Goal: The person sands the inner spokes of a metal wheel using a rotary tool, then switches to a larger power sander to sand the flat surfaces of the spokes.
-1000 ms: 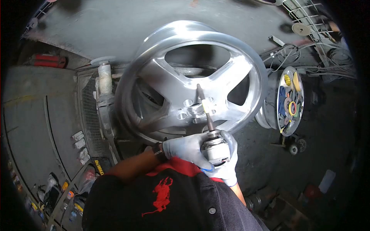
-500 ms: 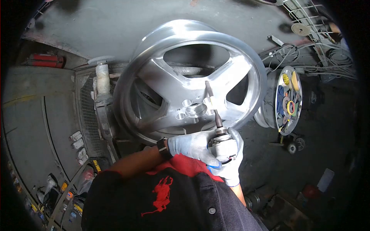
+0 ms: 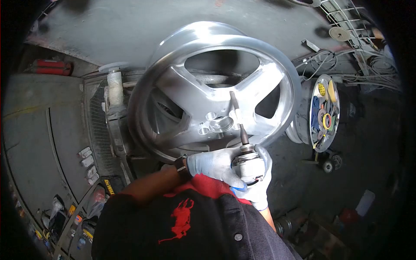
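Note:
Both my gloved hands are wrapped round a silver-headed grinder with a dark tapered spindle pointing away from me. My left hand, a black watch at its wrist, grips from the left side. On the right and underneath, my right hand closes round the body. The spindle tip overlaps the lower face of a large silver alloy wheel, which stands tilted before me. A dark streak on the shiny wheel face lines up with the spindle and looks like its reflection.
At the right, another wheel rim holds tape, cloths and several discs. Left of the alloy wheel stands a machine with a pale upright cylinder. Cables and a wire rack occupy the upper right. Bottles and tools line the lower left.
My hands and the grinder have shifted slightly to the left. The wheel stays in place, and both hands keep their hold.

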Available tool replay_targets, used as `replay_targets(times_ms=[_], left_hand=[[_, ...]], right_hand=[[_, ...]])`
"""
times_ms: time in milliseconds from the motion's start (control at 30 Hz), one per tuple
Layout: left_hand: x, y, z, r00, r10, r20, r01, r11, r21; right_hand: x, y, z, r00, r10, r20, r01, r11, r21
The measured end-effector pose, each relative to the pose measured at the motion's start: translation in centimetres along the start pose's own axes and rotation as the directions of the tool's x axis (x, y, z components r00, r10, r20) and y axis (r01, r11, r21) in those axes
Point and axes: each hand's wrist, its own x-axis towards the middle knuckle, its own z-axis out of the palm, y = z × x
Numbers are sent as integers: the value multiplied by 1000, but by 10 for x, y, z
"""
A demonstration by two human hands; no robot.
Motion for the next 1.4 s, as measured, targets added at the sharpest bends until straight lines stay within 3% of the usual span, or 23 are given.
replay_targets(times_ms=[133,167,200,300,333,433,467,533,633,733,900,1000,1100,1167,1200,1233,1300,1400], left_hand=[[-4,-1,-1,1000,-13,-4,13,1000,2],[-8,-2,-1,1000,-25,-7,25,996,-85],[-13,-3,-1,999,-37,-9,35,985,-171],[-29,-1,1,994,-107,-28,99,973,-208],[-29,3,1,995,-101,-6,97,967,-236],[-23,-1,0,998,-70,5,69,971,-230],[-18,-1,-1,998,-69,12,70,970,-232],[-7,-2,-3,1000,-11,0,11,998,-63],[-6,1,-3,1000,3,31,-1,998,-59],[-17,3,-5,998,-35,61,42,993,-113],[-31,5,1,995,-103,20,104,971,-214],[-20,5,2,999,-36,9,37,982,-185],[-3,2,-4,999,-12,41,13,999,-30],[2,6,-4,999,-38,34,33,990,136],[0,1,-2,999,-52,15,51,998,25],[-3,-1,-1,999,-52,14,51,998,26],[-13,-3,0,999,-44,3,44,986,-159],[-30,-2,2,995,-95,-17,89,969,-229]], right_hand=[[-3,1,2,1000,-29,-1,28,996,-85],[-3,0,5,999,-27,19,29,996,-86],[-7,4,10,999,41,17,-41,999,17],[-4,7,14,994,-8,113,2,998,59],[-10,14,13,988,48,147,-64,992,105],[-7,11,12,996,-27,90,21,998,57],[-8,11,11,996,-23,87,19,999,50],[-13,14,8,999,33,9,-34,998,46],[-15,16,4,1000,0,15,0,1000,-9],[-11,18,16,998,-55,24,53,995,84],[-10,15,18,993,-6,119,-4,997,81],[-9,12,13,994,-74,76,71,996,44],[-11,10,9,998,43,-50,-37,993,113],[-7,8,-3,998,-63,19,66,984,-164],[-8,10,-1,999,-44,-7,44,998,-46],[-10,12,2,999,-45,-8,44,998,-45],[-16,17,11,994,101,32,-105,978,179],[-4,10,11,994,39,106,-52,990,129]])
